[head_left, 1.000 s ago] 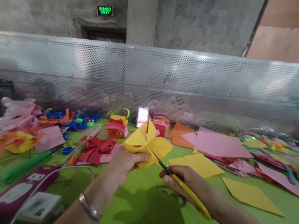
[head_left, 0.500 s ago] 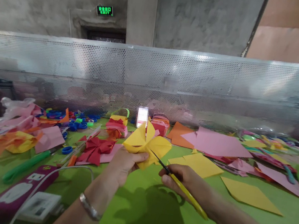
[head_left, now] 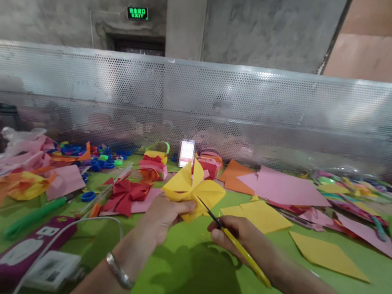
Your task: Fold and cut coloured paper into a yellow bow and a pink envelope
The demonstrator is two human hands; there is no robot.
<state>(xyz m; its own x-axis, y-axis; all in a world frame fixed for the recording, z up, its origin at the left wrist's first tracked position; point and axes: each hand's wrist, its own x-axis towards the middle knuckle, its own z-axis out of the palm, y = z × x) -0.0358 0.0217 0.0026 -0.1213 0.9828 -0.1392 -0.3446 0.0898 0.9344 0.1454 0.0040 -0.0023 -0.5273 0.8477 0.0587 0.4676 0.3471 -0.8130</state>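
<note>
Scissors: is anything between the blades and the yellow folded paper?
Nothing visible stands between them. The scissors in the right hand point straight at the yellow folded paper, blade tip at its lower edge, close beside the left hand gripping it from below.

Bare green worktop (head_left: 191, 286) below left hand (head_left: 164, 214) and right hand (head_left: 237, 234): open. Between them, scissors (head_left: 239, 247) meet folded yellow paper (head_left: 192, 189); no gap. Left side crowded: purple box (head_left: 24, 253), green-handled tool (head_left: 34, 216), red paper bow (head_left: 126, 195). Right: flat yellow sheets (head_left: 328, 257), low. Far edge closed off by perforated metal screen (head_left: 203, 103).
</note>
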